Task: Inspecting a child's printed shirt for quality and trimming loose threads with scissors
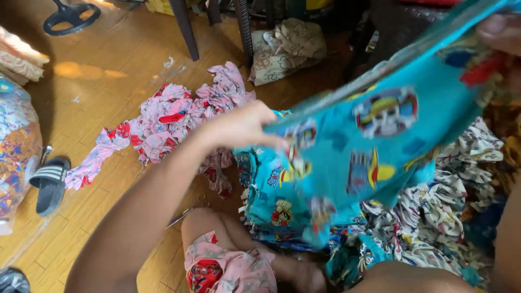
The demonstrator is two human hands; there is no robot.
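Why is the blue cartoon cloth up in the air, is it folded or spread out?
Spread out. The blue cartoon cloth stretches between the left hand and the right hand, above the blue pile. It is blurred.
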